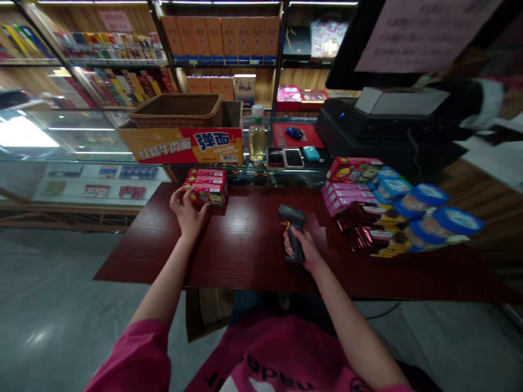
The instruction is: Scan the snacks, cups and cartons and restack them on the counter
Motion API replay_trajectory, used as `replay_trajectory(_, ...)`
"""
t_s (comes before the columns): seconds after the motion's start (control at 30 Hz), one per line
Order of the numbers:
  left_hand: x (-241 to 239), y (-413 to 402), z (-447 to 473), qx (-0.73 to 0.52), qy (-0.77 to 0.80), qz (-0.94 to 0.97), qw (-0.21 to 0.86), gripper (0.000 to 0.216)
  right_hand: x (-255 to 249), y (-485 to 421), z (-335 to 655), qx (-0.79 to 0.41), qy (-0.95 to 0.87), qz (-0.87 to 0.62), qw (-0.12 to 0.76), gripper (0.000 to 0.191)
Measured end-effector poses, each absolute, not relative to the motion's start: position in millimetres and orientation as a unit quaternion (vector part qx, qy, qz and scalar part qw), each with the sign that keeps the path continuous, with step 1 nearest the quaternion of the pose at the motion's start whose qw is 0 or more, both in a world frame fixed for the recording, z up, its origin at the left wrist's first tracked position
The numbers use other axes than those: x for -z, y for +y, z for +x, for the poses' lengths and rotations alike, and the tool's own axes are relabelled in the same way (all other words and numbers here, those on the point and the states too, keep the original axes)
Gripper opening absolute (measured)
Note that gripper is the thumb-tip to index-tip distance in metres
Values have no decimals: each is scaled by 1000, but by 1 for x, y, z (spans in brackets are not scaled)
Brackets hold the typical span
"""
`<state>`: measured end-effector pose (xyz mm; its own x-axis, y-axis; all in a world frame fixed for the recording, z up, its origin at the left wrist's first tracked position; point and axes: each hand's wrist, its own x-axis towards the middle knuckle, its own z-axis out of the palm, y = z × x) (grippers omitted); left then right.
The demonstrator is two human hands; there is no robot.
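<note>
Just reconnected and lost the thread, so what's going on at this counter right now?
A person in a pink top is at a dark red table. Their left hand rests against a stack of red boxes at the table's far edge, while the right hand grips a barcode scanner by its handle, head pointing away from them. More goods sit to the right: pink boxes, dark wrapped packs and blue-lidded tubs.

The scene is rather dim, with a cool tint. Strip lights (229,2) above the shelves (122,49) give most light, and a white glare lies on the glass counter (24,133). The floor (41,326) shines softly. The edges bend strongly, and the right side, near the paper sign (420,32), is smeared.
</note>
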<state>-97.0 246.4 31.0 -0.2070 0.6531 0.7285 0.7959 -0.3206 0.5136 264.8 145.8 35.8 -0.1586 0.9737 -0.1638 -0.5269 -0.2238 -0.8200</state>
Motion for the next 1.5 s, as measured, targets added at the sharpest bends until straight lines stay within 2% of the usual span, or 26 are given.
replay_trajectory(0.2, -55, 249, -7, 529, -501, -681, 66, 63, -54, 121, 316, -632, -310, -392, 592, 41)
replay_trajectory(0.37, -70, 285, 119, 490, -372, -786, -52, 68, -72, 101, 364, -560, -287, -416, 657, 39)
replay_trajectory(0.57, -64, 346, 269, 500, -332, -773, -205, 81, -80, 75, 416, -500, -245, -442, 703, 40)
replay_trajectory(0.77, -58, 398, 344, 523, -355, -722, -282, 69, -72, 52, 444, -466, -219, -453, 728, 37)
replay_trajectory(0.93, -63, 405, 344, 515, -379, -719, -271, 56, -70, 46, 449, -474, -212, -449, 727, 35)
replay_trajectory(1.1, -81, 366, 314, 526, -313, -732, -299, 51, -76, 56, 437, -487, -223, -437, 723, 38)
replay_trajectory(1.33, -81, 300, 203, 532, -312, -750, -241, 49, -75, 77, 400, -549, -250, -403, 688, 41)
replay_trajectory(1.5, -64, 269, 111, 492, -371, -776, -138, 47, -70, 101, 360, -566, -295, -417, 647, 41)
